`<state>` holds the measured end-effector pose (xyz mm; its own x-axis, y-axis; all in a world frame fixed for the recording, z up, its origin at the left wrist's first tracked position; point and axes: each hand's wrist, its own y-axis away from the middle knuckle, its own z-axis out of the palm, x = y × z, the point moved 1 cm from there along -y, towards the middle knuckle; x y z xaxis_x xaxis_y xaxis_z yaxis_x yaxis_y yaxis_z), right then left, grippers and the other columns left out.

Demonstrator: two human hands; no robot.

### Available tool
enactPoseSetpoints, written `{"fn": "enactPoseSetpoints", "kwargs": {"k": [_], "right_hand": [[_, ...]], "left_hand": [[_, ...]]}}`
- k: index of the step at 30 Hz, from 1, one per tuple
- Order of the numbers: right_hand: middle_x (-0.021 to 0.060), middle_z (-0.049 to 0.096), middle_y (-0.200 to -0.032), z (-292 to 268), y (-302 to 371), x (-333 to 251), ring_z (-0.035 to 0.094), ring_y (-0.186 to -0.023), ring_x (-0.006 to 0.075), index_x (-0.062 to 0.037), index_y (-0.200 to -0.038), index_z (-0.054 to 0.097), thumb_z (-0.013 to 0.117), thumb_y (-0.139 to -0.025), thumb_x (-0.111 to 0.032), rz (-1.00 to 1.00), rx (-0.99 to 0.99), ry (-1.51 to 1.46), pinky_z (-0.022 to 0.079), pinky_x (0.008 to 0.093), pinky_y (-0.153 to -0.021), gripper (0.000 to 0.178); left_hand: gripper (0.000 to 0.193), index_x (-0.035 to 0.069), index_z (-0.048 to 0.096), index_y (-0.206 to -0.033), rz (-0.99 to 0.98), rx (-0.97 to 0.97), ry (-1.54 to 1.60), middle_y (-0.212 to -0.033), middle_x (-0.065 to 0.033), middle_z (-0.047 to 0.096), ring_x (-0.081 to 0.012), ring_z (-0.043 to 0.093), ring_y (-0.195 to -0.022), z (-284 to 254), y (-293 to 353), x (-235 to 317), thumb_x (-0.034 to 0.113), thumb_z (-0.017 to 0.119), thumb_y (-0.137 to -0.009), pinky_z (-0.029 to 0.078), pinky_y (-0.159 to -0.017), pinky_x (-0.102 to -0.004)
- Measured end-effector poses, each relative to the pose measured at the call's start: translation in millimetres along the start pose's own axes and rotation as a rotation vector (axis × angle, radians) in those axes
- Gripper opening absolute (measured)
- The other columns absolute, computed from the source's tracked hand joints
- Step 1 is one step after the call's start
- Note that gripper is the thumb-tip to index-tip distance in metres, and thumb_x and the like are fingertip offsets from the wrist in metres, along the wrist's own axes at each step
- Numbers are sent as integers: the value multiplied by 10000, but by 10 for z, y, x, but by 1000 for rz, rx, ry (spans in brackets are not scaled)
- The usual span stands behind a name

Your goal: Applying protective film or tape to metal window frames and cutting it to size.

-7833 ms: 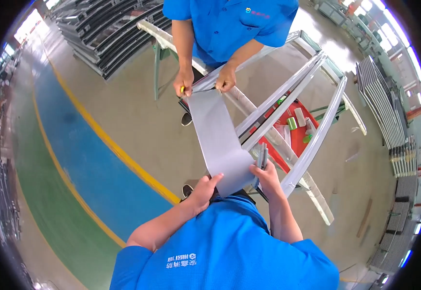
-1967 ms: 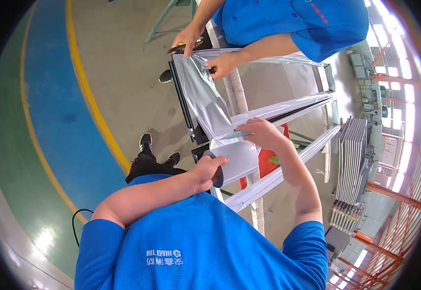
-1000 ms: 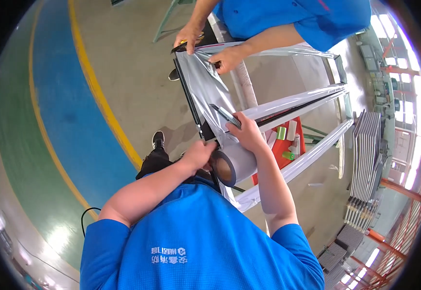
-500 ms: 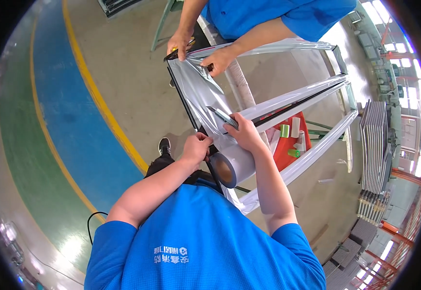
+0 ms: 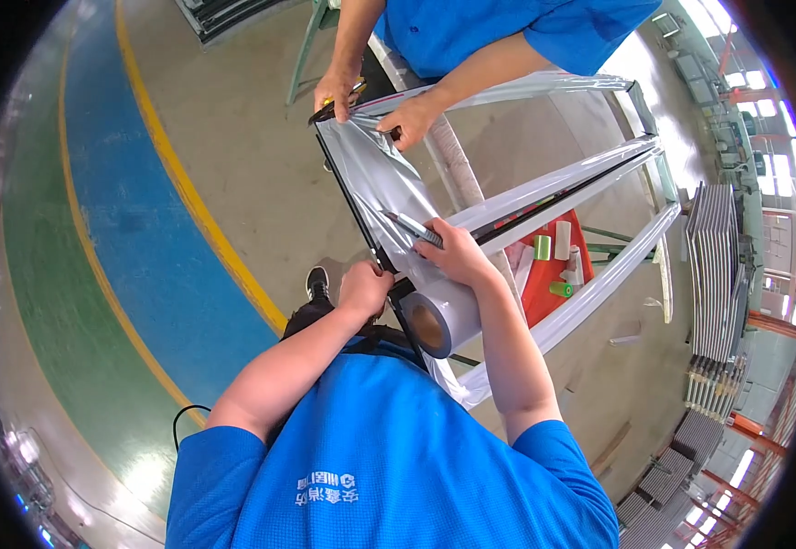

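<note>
My right hand (image 5: 456,252) is closed around a utility knife (image 5: 419,229), its tip pointing left over the silvery film (image 5: 375,174) that covers one bar of a frame. Beside it, my left hand (image 5: 366,286) is closed at the dark edge (image 5: 350,197) of that bar; what its fingers pinch is hidden. A thick film roll (image 5: 450,311) with a brown core lies just below my right hand. At the far end of the bar, a co-worker's left-side hand (image 5: 338,91) holds a small yellow and black tool, and their other hand (image 5: 410,119) grips the film.
Film-wrapped frame bars (image 5: 553,188) stretch off to the right. Beneath them sits a red tray (image 5: 544,284) with green and white rolls. Stacked panels (image 5: 715,274) stand at the far right. A yellow floor line (image 5: 178,165) curves along the left, and a green stand leg (image 5: 303,59) is behind.
My right hand and the knife have shifted slightly left and down, toward the bar's dark edge. My left hand has moved a little left and down. The co-worker's hands have hardly moved.
</note>
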<state>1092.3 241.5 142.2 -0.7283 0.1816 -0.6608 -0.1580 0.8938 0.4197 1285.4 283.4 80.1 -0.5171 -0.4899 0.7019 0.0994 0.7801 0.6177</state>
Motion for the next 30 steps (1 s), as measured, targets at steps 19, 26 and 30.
{"fn": "enactPoseSetpoints", "kwargs": {"k": [19,26,30], "right_hand": [[201,673,-927,54,-37,75,656,-872,358,-44,-1162,581,703,-826,-213,-31,171,-24,497,408,-802,394],[219,662,-882,158,-79,29,639,-870,399,-68,-1113,621,709,-804,-234,-84,96,6,492,443,-780,361],[227,663,-901,101,-65,-56,641,-880,395,-50,-1116,623,705,-808,-258,-87,30,5,489,437,-790,380]], "left_hand": [[726,-106,497,-1058,130,-447,147,-997,-214,632,-250,631,-935,15,1011,575,537,723,-807,502,-818,-348],[510,-62,568,-1221,-103,-644,499,-1145,-122,633,-185,580,-1007,496,829,454,333,656,-911,458,-868,-330],[429,-56,580,-1205,-157,-544,711,-1118,-112,638,-177,581,-999,492,800,427,270,616,-928,450,-867,-320]]}}
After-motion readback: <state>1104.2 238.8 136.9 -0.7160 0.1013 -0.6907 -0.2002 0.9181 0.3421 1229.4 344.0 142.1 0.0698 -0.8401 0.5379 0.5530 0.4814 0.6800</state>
